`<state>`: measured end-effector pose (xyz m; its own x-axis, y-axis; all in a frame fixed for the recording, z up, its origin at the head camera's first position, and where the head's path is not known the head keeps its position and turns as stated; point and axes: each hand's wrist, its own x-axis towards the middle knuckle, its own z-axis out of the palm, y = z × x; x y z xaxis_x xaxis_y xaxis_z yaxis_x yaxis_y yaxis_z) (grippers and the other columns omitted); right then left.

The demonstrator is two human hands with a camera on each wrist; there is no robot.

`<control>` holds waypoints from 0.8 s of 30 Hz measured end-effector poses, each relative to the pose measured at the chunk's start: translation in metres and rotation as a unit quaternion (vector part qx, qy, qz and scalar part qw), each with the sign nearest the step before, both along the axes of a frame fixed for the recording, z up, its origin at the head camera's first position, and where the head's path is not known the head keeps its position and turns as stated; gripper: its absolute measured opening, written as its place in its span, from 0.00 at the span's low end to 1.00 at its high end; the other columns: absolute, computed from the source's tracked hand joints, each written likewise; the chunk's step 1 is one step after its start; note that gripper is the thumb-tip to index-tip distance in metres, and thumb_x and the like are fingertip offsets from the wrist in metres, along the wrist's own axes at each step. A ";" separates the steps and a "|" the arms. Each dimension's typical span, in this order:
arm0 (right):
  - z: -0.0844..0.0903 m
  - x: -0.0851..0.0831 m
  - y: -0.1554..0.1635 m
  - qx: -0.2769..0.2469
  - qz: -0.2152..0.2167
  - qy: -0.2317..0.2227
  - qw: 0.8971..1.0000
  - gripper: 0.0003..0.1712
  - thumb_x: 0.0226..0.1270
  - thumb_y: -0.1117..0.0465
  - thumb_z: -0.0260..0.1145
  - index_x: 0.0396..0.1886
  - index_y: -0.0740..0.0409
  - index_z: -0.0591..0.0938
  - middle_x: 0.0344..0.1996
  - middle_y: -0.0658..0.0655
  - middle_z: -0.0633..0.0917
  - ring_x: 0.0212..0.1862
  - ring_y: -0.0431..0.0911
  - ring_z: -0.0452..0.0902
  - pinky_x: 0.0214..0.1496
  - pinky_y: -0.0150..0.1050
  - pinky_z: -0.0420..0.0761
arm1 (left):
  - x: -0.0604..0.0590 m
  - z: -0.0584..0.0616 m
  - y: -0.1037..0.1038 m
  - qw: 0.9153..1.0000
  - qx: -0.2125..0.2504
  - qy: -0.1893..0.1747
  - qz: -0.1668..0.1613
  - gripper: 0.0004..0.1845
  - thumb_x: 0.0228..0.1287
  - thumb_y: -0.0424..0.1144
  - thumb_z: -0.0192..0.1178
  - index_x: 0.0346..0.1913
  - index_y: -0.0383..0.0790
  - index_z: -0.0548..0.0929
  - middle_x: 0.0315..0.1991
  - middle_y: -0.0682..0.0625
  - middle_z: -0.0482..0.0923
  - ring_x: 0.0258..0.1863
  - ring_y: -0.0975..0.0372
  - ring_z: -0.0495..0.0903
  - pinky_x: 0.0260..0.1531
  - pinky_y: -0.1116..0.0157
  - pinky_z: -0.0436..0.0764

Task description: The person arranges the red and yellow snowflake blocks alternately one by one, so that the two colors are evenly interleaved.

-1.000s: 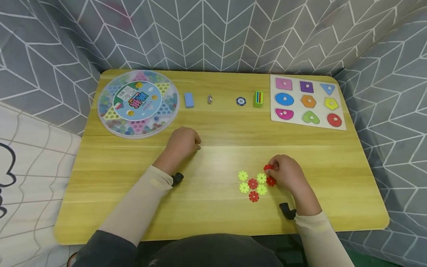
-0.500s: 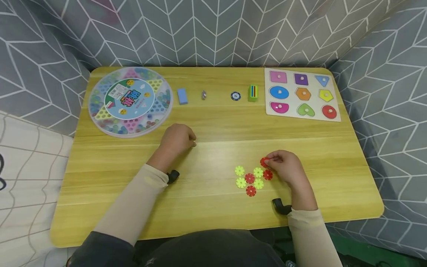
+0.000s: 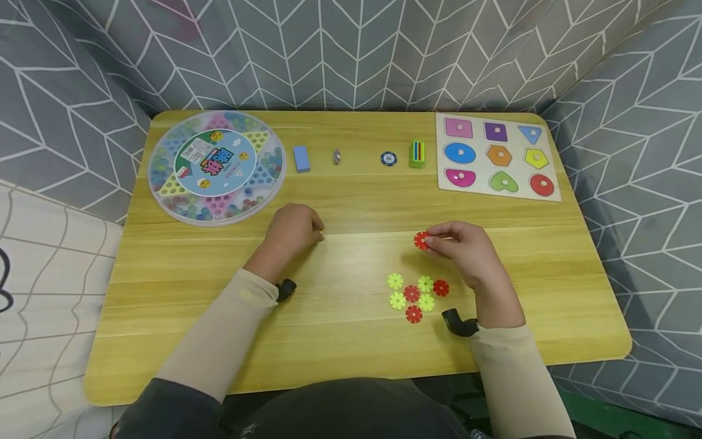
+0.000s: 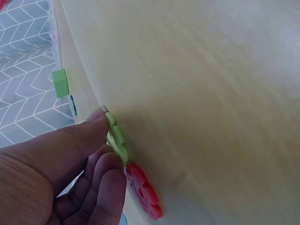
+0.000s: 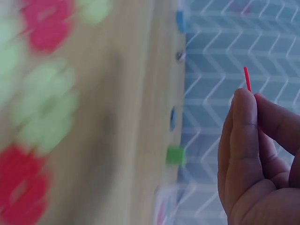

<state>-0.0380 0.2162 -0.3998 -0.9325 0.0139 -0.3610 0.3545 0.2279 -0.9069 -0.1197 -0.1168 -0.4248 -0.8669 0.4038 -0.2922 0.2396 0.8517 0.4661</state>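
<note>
- Nearest the person, on the wooden surface (image 3: 340, 341), a cluster of six snowflake discs (image 3: 415, 297) lay flat, red and yellow-green, just left of the right wrist and unmoved from the earlier frames.
- Just beyond the cluster, the right hand (image 3: 463, 247) had lifted clear of it and moved farther up the surface; half a second before, it was low against the cluster's right edge.
- Its fingers (image 5: 243, 136) were clamped on a single red disc (image 3: 421, 240), held edge-on and off the surface, so that piece looked picked out from the group.
- Farther left, the left hand (image 3: 293, 227) had stayed where it was, fingers pinched on joined green and red discs (image 4: 129, 161) against the surface.
- At the far edge, the round marble box (image 3: 216, 167) and shape puzzle board (image 3: 496, 157) were unchanged.
</note>
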 end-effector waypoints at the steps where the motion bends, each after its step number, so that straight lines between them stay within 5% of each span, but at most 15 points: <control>1: 0.003 -0.006 -0.008 -0.008 0.004 0.003 1.000 0.14 0.74 0.73 0.65 0.54 0.80 0.79 0.47 0.67 0.82 0.41 0.46 0.87 0.50 0.40 0.86 | 0.000 0.000 -0.001 1.000 0.000 0.000 0.001 0.11 0.63 0.37 0.74 0.48 0.40 0.93 0.47 0.48 0.89 0.51 0.51 0.84 0.55 0.54 0.80; 5: 0.006 -0.034 -0.041 -0.038 0.018 -0.006 0.999 0.13 0.72 0.74 0.65 0.52 0.79 0.81 0.47 0.67 0.83 0.40 0.46 0.87 0.48 0.40 0.86 | 0.000 -0.001 -0.002 1.000 0.001 0.002 0.004 0.11 0.63 0.38 0.74 0.47 0.40 0.93 0.47 0.48 0.89 0.51 0.51 0.84 0.55 0.53 0.80; 12: -0.015 -0.070 -0.087 -0.067 0.035 -0.053 0.996 0.11 0.70 0.77 0.66 0.50 0.77 0.82 0.45 0.66 0.83 0.40 0.50 0.87 0.53 0.47 0.85 | -0.001 -0.002 0.000 1.000 0.003 -0.001 0.004 0.12 0.62 0.38 0.74 0.48 0.40 0.93 0.47 0.48 0.89 0.52 0.51 0.84 0.55 0.54 0.80; 16: -0.028 -0.080 -0.107 -0.079 0.039 -0.074 0.993 0.11 0.70 0.77 0.66 0.50 0.77 0.82 0.44 0.66 0.85 0.37 0.45 0.86 0.51 0.43 0.86 | -0.003 -0.003 0.000 1.000 -0.003 0.002 0.000 0.12 0.62 0.39 0.74 0.48 0.41 0.93 0.48 0.49 0.89 0.52 0.51 0.84 0.55 0.54 0.80; 24: -0.042 -0.083 -0.138 -0.067 0.053 -0.100 0.991 0.09 0.67 0.77 0.68 0.46 0.75 0.83 0.42 0.66 0.85 0.40 0.50 0.86 0.47 0.42 0.87 | -0.005 -0.006 -0.002 1.000 -0.003 0.006 0.003 0.12 0.61 0.40 0.75 0.47 0.43 0.93 0.46 0.50 0.89 0.49 0.53 0.85 0.52 0.55 0.81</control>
<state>-0.1209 0.0785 -0.4423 -0.8360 -0.1406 -0.5305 0.5105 0.1557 -0.8457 -0.1243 -0.1184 -0.4307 -0.8724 0.3977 -0.2842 0.2404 0.8554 0.4589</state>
